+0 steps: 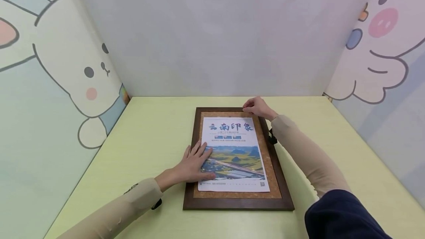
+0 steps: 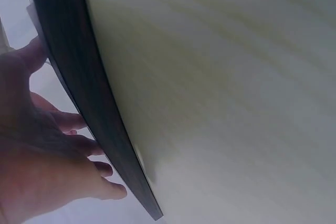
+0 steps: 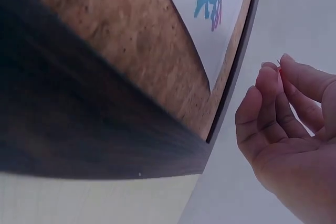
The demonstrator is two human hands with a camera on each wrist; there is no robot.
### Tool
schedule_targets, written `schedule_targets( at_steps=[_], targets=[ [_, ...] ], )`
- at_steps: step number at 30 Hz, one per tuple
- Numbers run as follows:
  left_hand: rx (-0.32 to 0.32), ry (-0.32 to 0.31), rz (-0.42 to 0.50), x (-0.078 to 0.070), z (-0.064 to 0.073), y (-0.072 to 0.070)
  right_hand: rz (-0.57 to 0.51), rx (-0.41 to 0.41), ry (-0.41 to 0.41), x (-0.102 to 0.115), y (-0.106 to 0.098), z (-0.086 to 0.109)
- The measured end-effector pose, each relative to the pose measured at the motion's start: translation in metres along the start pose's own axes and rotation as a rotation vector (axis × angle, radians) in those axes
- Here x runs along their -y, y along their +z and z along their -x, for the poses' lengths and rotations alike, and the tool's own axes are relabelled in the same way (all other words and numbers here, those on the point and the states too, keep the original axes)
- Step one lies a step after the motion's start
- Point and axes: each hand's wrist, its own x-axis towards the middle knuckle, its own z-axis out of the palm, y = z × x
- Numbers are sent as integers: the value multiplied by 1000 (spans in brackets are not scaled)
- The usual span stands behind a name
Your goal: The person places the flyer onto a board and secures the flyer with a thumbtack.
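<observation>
A framed cork board (image 1: 275, 189) lies flat on the table, its dark brown wooden frame (image 1: 239, 204) around it. On the cork rests a white paper poster (image 1: 229, 187) with blue Chinese characters and a printed landscape. My left hand (image 1: 190, 165) is spread over the poster's left edge, fingers extended, pressing on paper and frame. Near the board's top right corner, my right hand (image 1: 260, 108) is raised above the frame. In the right wrist view, its thumb and index finger pinch a small red pushpin (image 3: 281, 71), mostly hidden, with its thin point showing.
The pale green table (image 1: 156, 132) extends on both sides of the board. Behind it rises a plain light wall (image 1: 219, 47). Side panels carry a cartoon rabbit (image 1: 66, 54) and another pink-cheeked cartoon figure (image 1: 382, 58).
</observation>
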Motion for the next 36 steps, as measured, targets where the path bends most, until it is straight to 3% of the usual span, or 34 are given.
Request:
schedule_targets(
  at_steps=[17,29,36],
  targets=[
    [9,15,-25,-1,0,0,99,59,-32,8,37,-11],
    [7,14,-34,0,1,-4,179,73,-99,12,43,-11],
    [12,7,-43,-1,2,-4,176,66,-81,12,47,-11]
  ],
)
